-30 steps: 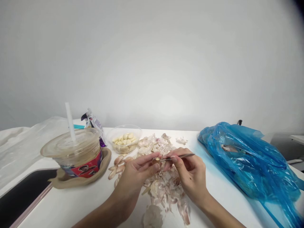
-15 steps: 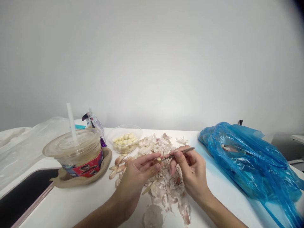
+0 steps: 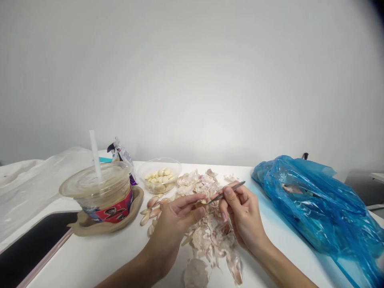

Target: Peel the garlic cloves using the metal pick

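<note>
Between its thumb and fingers, my left hand (image 3: 183,216) pinches a garlic clove (image 3: 204,202), mostly hidden by the fingertips. My right hand (image 3: 241,212) is closed around a thin metal tool (image 3: 223,195), perhaps a small knife; its tip is at the clove. A heap of papery garlic skins (image 3: 207,236) spreads under and behind both hands. Left of my left hand lie several unpeeled garlic cloves (image 3: 146,219). Behind them stands a clear plastic bowl (image 3: 144,168) holding pale peeled cloves (image 3: 162,176).
A lidded drink cup (image 3: 111,200) with a straw sits in a cardboard holder (image 3: 99,230) at left, beside a dark-screened device (image 3: 39,240). A crumpled snack wrapper (image 3: 123,156) is behind it. A blue plastic bag (image 3: 312,204) fills the right side of the white table (image 3: 120,256).
The right hand has tilted the metal tool slightly, and its tip remains at the clove. The left hand keeps its pinch. The whole view has shifted a little.
</note>
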Available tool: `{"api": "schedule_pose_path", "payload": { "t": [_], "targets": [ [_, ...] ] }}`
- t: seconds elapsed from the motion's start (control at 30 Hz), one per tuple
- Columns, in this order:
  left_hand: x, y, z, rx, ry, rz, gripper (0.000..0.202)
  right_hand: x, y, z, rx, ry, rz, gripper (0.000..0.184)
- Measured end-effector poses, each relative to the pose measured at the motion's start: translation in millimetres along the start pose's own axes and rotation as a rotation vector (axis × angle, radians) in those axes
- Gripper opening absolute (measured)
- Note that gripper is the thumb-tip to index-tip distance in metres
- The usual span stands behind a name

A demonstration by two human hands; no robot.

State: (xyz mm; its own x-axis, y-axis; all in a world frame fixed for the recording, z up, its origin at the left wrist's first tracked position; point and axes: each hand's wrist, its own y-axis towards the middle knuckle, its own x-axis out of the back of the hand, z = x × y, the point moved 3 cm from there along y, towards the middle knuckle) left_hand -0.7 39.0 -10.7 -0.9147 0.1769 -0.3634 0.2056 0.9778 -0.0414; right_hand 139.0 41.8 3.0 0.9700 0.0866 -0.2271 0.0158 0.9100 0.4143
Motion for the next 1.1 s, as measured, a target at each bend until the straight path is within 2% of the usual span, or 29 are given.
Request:
{"api": "schedule_pose_path", "payload": {
  "t": [0.23, 0.3, 0.47, 0.83, 1.1],
  "targets": [
    [4.0, 3.5, -6.1, 0.012, -0.020, -0.074, 0.028, -6.8, -5.5, -0.6, -0.031, 0.018, 0.076, 0.021],
    [4.0, 3.5, -8.6, 0.007, -0.024, -0.087, 0.028, -6.6, -5.9, 0.4, -0.017, -0.002, 0.062, 0.020],
    [1.3, 1.8, -8.0, 0.008, 0.002, -0.078, 0.028, 0.1, -0.8, 3.7, 0.041, 0.007, -0.066, 0.017],
    [-1.4, 0.4, -7.6, 0.036, -0.012, -0.009, 0.030, -5.0, -0.9, 3.8, 0.021, 0.056, -0.002, 0.016],
    [-2.5, 0.2, -8.8, 0.019, -0.031, -0.003, 0.028, -5.6, 0.2, 4.9, 0.003, 0.088, 0.027, 0.015]
  ]
}}
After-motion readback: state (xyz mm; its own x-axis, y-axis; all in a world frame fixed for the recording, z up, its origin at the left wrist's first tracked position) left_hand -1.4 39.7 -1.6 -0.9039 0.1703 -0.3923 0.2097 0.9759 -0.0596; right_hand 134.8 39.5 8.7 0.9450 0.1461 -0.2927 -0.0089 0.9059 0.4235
